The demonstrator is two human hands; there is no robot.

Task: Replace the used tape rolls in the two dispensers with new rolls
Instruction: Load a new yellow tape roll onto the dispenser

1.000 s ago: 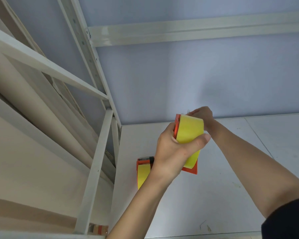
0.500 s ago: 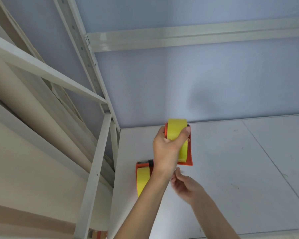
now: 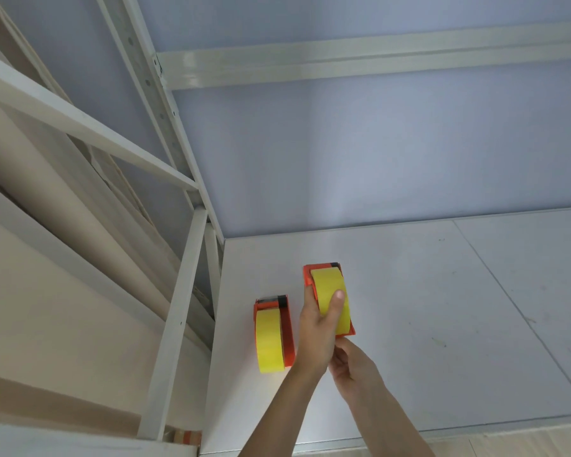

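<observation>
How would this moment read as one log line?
left hand: gripping orange dispenser with yellow tape roll | right hand: at its near end | second orange dispenser: resting on white shelf

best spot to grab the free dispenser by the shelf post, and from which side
Grip the free dispenser across its two orange side plates, coming from above. It stands on edge on the shelf board with the yellow roll facing up between the plates. The left hand holds the other dispenser the same way.

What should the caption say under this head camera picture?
Left hand holds one yellow-taped dispenser beside another.
</observation>
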